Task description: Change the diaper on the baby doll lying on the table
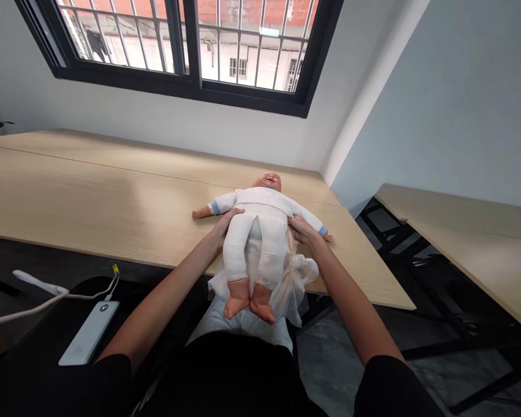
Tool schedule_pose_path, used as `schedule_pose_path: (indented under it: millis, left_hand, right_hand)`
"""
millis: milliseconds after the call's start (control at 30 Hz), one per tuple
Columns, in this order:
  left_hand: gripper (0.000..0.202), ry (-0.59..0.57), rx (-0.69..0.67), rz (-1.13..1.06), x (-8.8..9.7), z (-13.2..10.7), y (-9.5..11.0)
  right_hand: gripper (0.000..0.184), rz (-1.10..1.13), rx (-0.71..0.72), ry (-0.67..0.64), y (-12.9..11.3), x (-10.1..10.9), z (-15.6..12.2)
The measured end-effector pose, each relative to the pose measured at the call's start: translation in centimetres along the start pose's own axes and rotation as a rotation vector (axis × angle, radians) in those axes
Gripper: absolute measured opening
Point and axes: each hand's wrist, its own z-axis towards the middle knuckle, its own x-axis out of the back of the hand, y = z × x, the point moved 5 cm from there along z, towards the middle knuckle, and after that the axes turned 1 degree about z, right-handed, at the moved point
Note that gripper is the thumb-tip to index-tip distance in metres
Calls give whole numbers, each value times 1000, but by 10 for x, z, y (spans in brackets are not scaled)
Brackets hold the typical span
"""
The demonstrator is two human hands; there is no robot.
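Note:
A baby doll (260, 231) in a white suit with blue cuffs lies on its back on the wooden table (113, 197), arms spread, bare feet hanging over the near edge. My left hand (226, 226) rests on the doll's left hip, fingers stretched along the cloth. My right hand (301, 230) presses against the other side of the doll's waist, fingers partly tucked under it. A crumpled white sheer cloth or bag (297, 278) lies under the doll's legs and spills over the edge.
A white power bank (90, 331) with a cable lies on a black surface at lower left. A second wooden table (469, 226) stands at right across a gap. A barred window (191, 46) fills the wall behind.

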Motion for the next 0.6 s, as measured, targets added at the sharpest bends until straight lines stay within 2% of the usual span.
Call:
schedule_pose_path:
  millis: [67,200,300,433,500,600]
  left_hand:
    - [64,16,17,-23,0,-2,-1]
    - [58,61,22,-56,5,-1,-2]
    - [55,96,14,-27,9,2,-3]
    - [54,102,-19,-12,9,3,-2]
    - [54,88,-23,-1,8,2,-3]
    - [54,33,-13,-23,4,2,-3]
  right_hand:
    - [49,-34,3,29,-2,1,4]
    - [25,-103,-18,70,-1,7,5]
    - [21,-145,-59,87,4,15,1]
    - [31,-140,-44,48,4,24,-9]
    - [44,-109,-29,3,2,27,-19]
    - [68,5,-2,-187,-3,22,-39]
